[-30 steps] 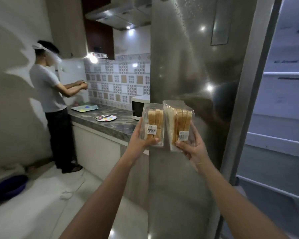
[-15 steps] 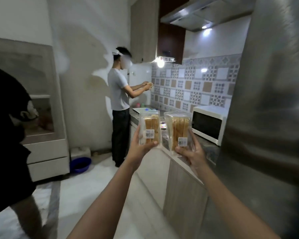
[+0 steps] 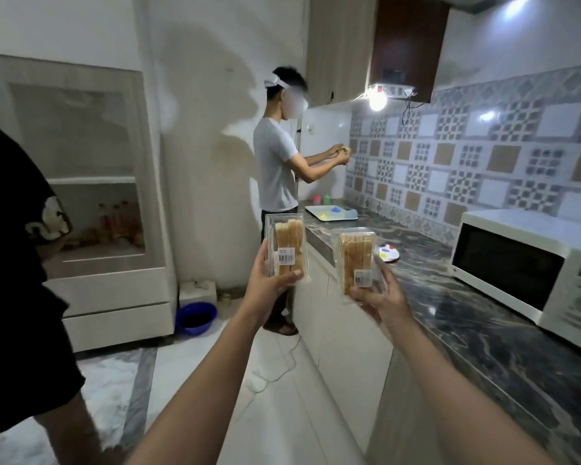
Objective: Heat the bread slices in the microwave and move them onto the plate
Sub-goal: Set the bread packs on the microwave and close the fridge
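Observation:
I hold two clear plastic packs of bread slices upright in front of me. My left hand (image 3: 269, 283) grips the left bread pack (image 3: 287, 241) from below. My right hand (image 3: 379, 298) grips the right bread pack (image 3: 356, 255), which is level with the front edge of the dark marble counter (image 3: 477, 323). A white microwave (image 3: 530, 270) with its door closed stands on the counter to the right. A white plate (image 3: 389, 255) with coloured spots lies on the counter just behind the right pack.
A person in a white shirt (image 3: 277, 169) stands at the far end of the counter by a tray (image 3: 331, 213). Another person in black (image 3: 17, 297) is close on my left. A blue basin (image 3: 195, 318) sits on the floor by a cabinet (image 3: 81, 196).
My view has swung left, away from the fridge and toward the counter. The microwave is now fully in view on the right. Both hands still hold the bread packs.

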Tool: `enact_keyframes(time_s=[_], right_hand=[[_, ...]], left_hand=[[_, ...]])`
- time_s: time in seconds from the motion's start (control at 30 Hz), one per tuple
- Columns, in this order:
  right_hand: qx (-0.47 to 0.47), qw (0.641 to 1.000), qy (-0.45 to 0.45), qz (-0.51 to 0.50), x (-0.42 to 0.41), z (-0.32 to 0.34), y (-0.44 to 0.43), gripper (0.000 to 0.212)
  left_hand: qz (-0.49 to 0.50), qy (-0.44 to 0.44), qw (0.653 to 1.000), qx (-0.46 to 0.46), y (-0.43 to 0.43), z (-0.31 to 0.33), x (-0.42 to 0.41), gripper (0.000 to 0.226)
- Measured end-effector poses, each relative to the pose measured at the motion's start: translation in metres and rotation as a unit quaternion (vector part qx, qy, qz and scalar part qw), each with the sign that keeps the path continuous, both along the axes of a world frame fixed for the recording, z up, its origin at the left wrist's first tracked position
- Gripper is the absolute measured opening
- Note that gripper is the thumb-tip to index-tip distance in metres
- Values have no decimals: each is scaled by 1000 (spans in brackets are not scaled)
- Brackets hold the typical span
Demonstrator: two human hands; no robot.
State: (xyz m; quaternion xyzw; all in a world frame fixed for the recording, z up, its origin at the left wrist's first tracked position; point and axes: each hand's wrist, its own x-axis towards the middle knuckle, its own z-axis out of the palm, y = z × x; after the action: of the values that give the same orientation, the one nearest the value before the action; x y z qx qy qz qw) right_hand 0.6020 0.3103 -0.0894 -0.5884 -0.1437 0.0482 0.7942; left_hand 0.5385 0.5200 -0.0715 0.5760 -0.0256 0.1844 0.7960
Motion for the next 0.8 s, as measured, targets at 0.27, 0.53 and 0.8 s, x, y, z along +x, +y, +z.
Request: enact_keyframes(time_s=[0.27, 0.53, 0.8], right_hand=[[68, 997, 34, -29, 148, 3, 36, 102], [27, 985, 29, -165, 252, -2, -27, 90], [-7, 963, 0, -270, 333, 10, -148, 81]], left_hand=[[-63, 10, 997, 33, 47, 15, 184, 89], [-167, 10, 986, 8, -21, 6, 336, 93], [-264, 43, 964, 15, -149, 6, 469, 109]])
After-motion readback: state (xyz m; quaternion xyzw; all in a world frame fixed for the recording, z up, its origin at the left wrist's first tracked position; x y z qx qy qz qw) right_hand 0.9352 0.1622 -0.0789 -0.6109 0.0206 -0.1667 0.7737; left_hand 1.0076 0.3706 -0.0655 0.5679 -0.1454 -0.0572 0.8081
